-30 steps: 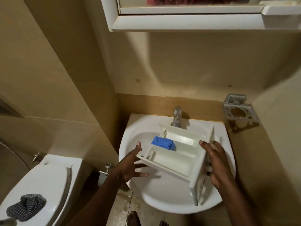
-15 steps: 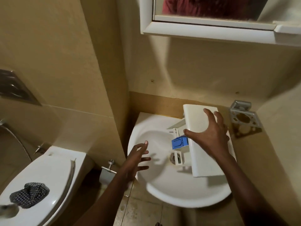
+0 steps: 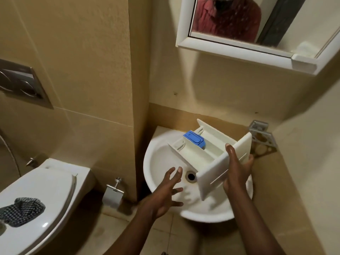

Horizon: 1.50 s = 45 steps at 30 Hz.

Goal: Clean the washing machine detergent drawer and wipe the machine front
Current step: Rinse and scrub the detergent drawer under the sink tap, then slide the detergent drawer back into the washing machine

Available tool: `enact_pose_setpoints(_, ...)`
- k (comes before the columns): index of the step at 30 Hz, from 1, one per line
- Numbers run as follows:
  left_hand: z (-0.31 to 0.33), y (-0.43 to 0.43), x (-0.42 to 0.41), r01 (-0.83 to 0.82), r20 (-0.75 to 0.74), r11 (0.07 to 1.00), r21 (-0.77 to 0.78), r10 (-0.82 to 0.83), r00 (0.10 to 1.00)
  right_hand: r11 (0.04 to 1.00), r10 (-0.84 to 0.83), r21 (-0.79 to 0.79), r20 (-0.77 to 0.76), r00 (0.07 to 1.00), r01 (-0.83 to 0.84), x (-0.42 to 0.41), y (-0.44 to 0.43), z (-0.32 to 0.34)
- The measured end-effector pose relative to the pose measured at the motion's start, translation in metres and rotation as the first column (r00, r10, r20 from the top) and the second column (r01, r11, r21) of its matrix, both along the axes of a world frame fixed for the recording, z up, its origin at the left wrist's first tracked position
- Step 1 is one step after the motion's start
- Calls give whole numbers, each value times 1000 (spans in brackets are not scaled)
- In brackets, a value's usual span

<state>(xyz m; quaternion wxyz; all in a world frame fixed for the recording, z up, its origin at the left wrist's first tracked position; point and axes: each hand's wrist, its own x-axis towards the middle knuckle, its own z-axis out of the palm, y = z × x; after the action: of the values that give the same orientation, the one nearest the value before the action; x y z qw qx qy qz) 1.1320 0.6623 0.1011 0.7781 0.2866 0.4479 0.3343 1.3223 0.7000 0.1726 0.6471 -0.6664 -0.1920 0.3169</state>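
Detergent drawer [image 3: 207,153] was back compartments-up over the sink [image 3: 158,159]; half a second before, its underside faced up. Right hand [image 3: 237,170] fingers grasped the front panel above the sink's right side. Left hand [image 3: 163,192] hovered over the sink's front-left rim, fingers spread, released. Probably drained; the front wipe was not yet done.

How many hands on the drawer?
1. The right hand grips the drawer by its front panel. The left hand hovers open over the sink, off the drawer.
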Motion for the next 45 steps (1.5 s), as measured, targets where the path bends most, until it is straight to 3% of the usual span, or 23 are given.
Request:
enact_pose_setpoints(4,15,-17,22,29,-17,971,236,-25,1000,990,-113,65,-155,982,124,-17,-19,-6)
enact_pose_setpoints(7,20,-22,34,-101,-119,916,387,158,980,988,-113,70,-269,956,137,-34,-35,-10)
enact_pose_setpoints(12,25,-35,33,-245,-112,847,471,333,936,998,-21,53,-340,940,41,-40,-45,-19)
enact_pose_setpoints(15,43,-33,30,-280,-77,853,440,347,935,998,27,59,-345,938,-6,-44,-39,-19)
enact_pose_setpoints(21,53,-25,18,-282,-155,861,424,375,914,996,85,37,-388,918,-76,-57,-34,-30)
enact_pose_setpoints(26,50,-30,-9,-387,1,917,98,388,921,983,181,96,-343,922,-157,-68,-40,-46)
enact_pose_setpoints(28,42,-34,-27,-389,-23,919,63,391,920,974,227,88,-322,919,-210,-77,-49,-54)
enact_pose_setpoints(31,30,-49,-45,-472,-120,870,139,488,864,948,316,51,-245,916,-313,-99,-67,-63)
enact_pose_setpoints(36,9,-93,-105,-630,-159,769,110,640,752,834,512,-18,-346,786,-551,-138,-95,-67)
enact_pose_setpoints(39,8,-130,-158,-689,-183,714,127,699,691,801,554,-49,-319,769,-597,-158,-92,-60)
enact_pose_setpoints(41,6,-163,-194,-703,-236,702,113,706,667,661,712,-115,-218,668,-742,-178,-83,-57)
enact_pose_setpoints(43,-1,-203,-235,-728,-295,679,98,718,630,340,923,-252,-94,373,-906,-213,-76,-59)
enact_pose_setpoints(45,-4,-244,-266,-744,-330,662,92,725,605,42,993,-379,-85,80,-925,-253,-83,-62)
